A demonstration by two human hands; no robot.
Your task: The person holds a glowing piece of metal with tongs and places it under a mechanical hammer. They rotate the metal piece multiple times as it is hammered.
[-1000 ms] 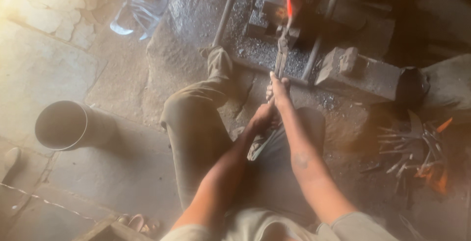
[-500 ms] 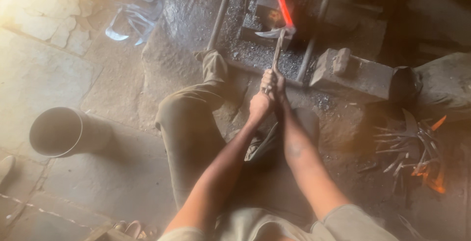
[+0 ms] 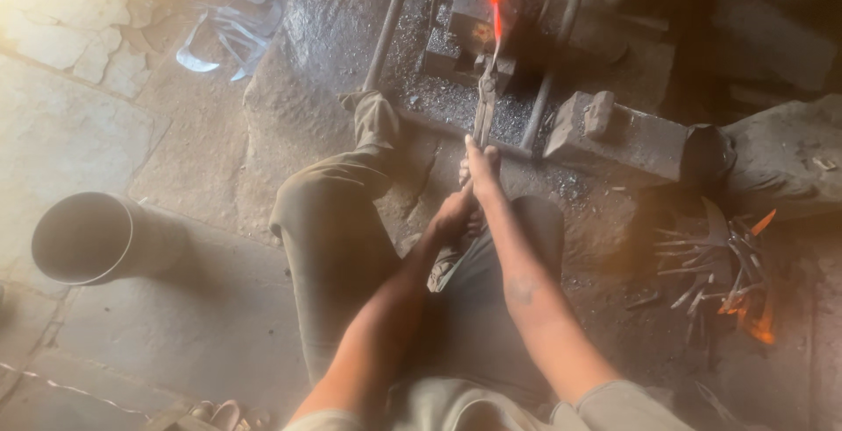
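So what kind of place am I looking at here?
Most likely a small forge on the ground: both hands grip tongs holding a glowing strip of metal over an anvil block, with embers burning nearby.

Cracked stone floor (image 3: 61, 133), sunlit at left; dark, sooty ground at right.

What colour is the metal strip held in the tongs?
Glowing orange-red metal strip, clearest in the head view.

I see both hands gripping long tongs (image 3: 483, 111): right hand (image 3: 480, 168) ahead, left hand (image 3: 453, 217) behind. The tongs hold a glowing orange metal strip (image 3: 496, 6) over a dark anvil block (image 3: 469, 32). A metal bucket (image 3: 86, 238) lies left.
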